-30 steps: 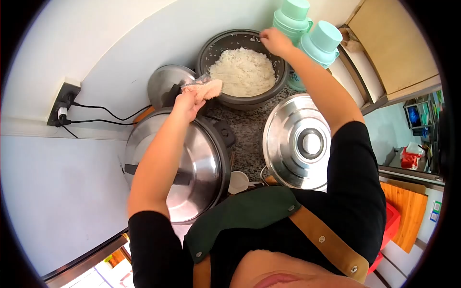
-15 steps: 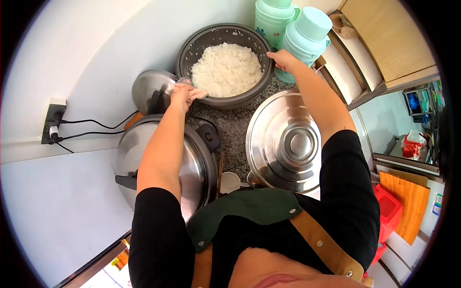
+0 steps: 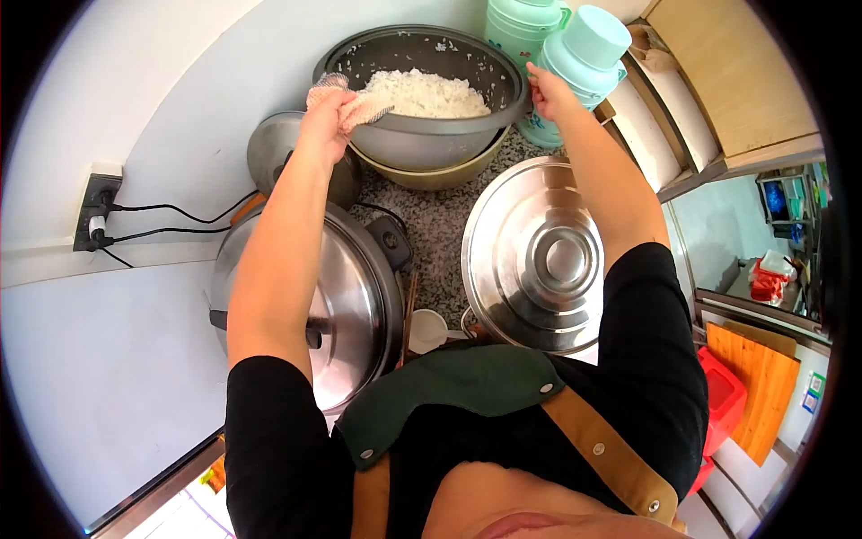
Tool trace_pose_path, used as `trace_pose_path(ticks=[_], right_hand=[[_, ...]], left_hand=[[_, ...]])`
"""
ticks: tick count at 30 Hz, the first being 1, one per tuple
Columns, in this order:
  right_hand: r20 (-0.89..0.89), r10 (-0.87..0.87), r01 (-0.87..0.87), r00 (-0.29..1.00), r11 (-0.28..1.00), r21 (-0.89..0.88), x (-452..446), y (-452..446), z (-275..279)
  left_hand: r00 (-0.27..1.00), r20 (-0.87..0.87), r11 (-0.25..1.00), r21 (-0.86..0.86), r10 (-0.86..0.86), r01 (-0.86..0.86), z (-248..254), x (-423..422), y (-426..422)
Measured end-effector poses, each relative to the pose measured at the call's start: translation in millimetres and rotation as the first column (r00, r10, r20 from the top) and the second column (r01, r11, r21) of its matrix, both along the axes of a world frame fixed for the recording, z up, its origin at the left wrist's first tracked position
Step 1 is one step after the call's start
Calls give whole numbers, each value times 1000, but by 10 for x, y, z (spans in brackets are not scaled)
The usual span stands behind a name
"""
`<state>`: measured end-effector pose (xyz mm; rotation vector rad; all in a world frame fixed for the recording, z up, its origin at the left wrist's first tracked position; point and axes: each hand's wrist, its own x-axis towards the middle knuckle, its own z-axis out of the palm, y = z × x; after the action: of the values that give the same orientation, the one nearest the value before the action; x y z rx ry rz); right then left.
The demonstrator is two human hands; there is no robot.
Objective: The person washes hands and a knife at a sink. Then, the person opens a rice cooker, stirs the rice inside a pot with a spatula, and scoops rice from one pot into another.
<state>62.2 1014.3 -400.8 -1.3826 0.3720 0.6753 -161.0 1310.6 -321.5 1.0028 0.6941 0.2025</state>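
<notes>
A dark grey inner pot of cooked white rice is tilted toward me, above a yellowish basin that shows beneath it. My left hand is closed on a pink checked cloth at the pot's left rim. At the right rim, my right hand is closed with the fingertips on the edge. Rice grains cling to the pot's inner wall. The rim hides whatever else the basin holds.
Two mint-green thermos flasks stand behind my right hand. A large steel lid lies at front right. On the left are a lidded cooker, a smaller lid and a wall socket with cords. A white ladle lies nearby.
The rice pot has risen and tilted toward me, and the basin beneath it has come into view. My hands have moved up and apart with the rim.
</notes>
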Motion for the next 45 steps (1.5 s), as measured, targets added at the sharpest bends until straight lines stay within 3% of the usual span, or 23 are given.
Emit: trace_pose_path(ticks=[1,7,13,17,21,28,33,34,35,36,37,38,39,40,41,42,44,45], right_hand=[[17,-51,51,999,998,24,-50,-4,114],[120,14,-25,993,996,91,-273,-245,791],[300,28,-95,954,973,211,-1197,-1218,1521],[370,-55,52,927,998,18,-2081,-1958,1949],[336,-143,173,931,983,-61,-2705,-2585,1968],[311,-207,257,928,958,-130,-3241,-2920,1773],[288,-116,232,951,881,-412,-3689,-3343,932],[183,220,-55,958,768,-638,-3977,-3313,805],[-81,535,-490,841,689,-535,-4175,-3100,821],[-229,679,-709,697,607,-358,-4413,-2914,630],[-299,729,-783,616,530,-325,-4658,-2559,542],[-168,866,-847,472,392,-359,-4793,-2313,235],[70,922,-787,380,362,-500,-4948,-2038,-153],[148,942,-743,301,329,-584,-4993,-1639,-213],[419,887,-580,194,449,-680,-5043,-1353,-622],[447,893,-408,49,426,-807,-5023,-1064,-1021],[111,988,-297,105,138,-945,-4958,-611,-1082],[24,992,-348,128,67,-935,-4938,-503,-1124]], left_hand=[[1000,24,1000,-4,4,-4,137,-37,-84],[989,145,999,37,-6,1,736,-527,-362],[963,245,994,46,-112,104,1087,-1255,-730],[937,269,975,28,-221,222,1145,-1450,-1194],[906,262,922,-111,-333,371,903,-1582,-1618],[859,249,881,-42,-447,471,654,-1687,-1850],[853,226,876,7,-471,482,520,-1715,-1797],[842,231,867,24,-488,497,511,-1723,-1797],[833,243,863,42,-498,503,501,-1710,-1778],[824,251,858,62,-508,510,478,-1701,-1762],[813,253,849,78,-525,523,432,-1693,-1746],[822,210,847,86,-530,524,347,-1639,-1698],[817,236,845,38,-526,533,351,-1633,-1715],[814,266,843,-8,-516,538,396,-1625,-1743],[812,295,840,-52,-503,540,455,-1629,-1763],[810,279,837,-38,-515,545,517,-1649,-1776],[802,267,829,-19,-535,559,594,-1694,-1800],[795,260,823,-8,-547,568,620,-1703,-1809]])
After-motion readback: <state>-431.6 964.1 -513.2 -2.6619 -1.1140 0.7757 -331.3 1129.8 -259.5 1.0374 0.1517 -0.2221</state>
